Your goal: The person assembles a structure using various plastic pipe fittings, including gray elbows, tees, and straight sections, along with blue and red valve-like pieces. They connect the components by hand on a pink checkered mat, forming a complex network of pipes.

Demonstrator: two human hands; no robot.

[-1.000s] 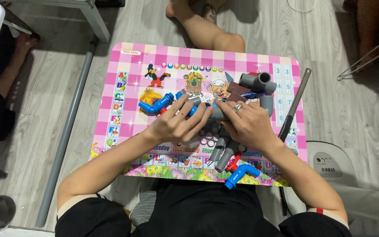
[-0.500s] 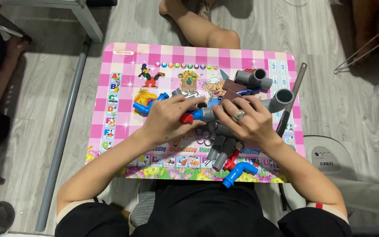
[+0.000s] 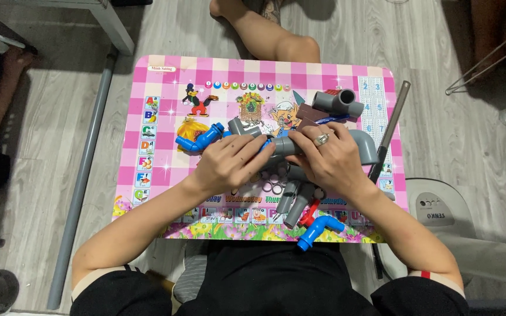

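Head view: both hands, left hand (image 3: 229,164) and right hand (image 3: 330,158), fingers clamped on the grey pipe assembly (image 3: 288,146); loose blue elbow (image 3: 318,230) at the worktop (image 3: 159,88) edge could get knocked off.

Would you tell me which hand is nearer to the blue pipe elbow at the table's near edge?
Right. The right hand lies just above the blue pipe elbow; the left hand is farther off, up-left.

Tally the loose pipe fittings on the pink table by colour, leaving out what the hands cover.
Blue fittings: 2, one beside the left hand at, one at the near edge.
Grey fittings: 3 clearly apart: tee, elbow, elbow.
Total: 5; the pile under the right hand is uncountable.
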